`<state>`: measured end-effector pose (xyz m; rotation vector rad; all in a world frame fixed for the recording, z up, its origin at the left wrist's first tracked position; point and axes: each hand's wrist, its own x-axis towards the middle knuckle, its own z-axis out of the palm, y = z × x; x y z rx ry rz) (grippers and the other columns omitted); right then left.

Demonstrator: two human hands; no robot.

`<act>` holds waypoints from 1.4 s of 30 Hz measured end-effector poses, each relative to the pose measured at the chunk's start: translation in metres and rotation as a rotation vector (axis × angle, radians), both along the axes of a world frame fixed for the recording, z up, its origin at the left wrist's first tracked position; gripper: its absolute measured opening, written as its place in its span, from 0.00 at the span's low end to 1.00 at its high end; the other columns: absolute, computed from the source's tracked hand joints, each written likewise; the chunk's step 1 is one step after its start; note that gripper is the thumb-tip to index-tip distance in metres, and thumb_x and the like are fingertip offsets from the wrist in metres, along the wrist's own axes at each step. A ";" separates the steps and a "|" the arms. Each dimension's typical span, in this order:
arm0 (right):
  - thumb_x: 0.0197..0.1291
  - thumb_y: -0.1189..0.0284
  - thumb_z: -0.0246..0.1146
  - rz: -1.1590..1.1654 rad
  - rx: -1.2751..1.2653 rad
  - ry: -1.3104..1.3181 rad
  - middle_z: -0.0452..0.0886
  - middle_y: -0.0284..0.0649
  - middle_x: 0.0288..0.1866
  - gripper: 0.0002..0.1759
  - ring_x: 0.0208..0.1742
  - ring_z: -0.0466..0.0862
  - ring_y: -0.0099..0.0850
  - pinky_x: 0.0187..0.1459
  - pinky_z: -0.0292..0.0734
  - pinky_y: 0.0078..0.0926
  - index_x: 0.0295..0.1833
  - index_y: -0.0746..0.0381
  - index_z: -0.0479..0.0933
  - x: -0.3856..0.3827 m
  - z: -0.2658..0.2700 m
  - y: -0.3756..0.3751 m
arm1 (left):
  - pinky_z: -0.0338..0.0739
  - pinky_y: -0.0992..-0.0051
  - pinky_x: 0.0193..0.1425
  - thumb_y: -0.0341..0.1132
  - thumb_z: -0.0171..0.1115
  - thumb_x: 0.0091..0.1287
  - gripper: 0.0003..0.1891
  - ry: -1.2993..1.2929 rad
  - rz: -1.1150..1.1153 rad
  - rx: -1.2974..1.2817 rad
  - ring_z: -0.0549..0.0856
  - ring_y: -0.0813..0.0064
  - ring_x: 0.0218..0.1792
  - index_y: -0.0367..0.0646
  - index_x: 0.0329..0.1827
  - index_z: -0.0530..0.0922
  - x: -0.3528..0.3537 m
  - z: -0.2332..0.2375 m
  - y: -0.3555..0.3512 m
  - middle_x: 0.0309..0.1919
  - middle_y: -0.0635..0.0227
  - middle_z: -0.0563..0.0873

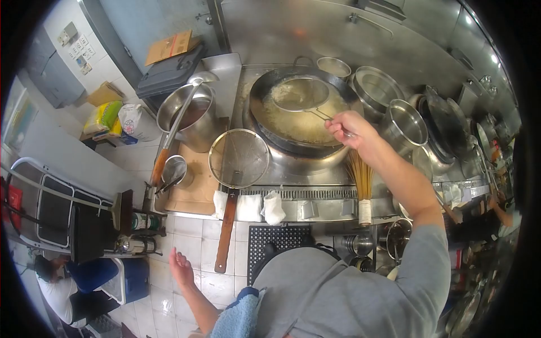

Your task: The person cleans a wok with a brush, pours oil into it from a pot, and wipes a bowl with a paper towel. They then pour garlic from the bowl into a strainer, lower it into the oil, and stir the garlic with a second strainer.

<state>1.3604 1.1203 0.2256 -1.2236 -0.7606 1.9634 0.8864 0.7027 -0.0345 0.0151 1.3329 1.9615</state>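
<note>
My right hand (346, 128) clamps the skimmer (301, 94) over the wok (257, 100) (left hand (181, 267) hangs, fingers spread); a big strainer (239, 158) lies at the front edge of the stove (332, 194).

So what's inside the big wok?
The wok holds pale, foamy liquid. A round mesh skimmer is in there too, its handle held by the right hand. Whatever lies beneath the foam is hidden.
</note>
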 end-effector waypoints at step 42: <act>0.70 0.66 0.54 0.325 0.578 -0.038 0.77 0.43 0.59 0.30 0.53 0.80 0.29 0.54 0.74 0.27 0.72 0.65 0.57 0.009 -0.090 -0.126 | 0.53 0.85 0.13 0.30 0.48 0.72 0.09 0.254 -1.194 0.079 0.63 0.88 0.15 0.36 0.50 0.71 0.231 0.291 0.339 0.29 0.70 0.75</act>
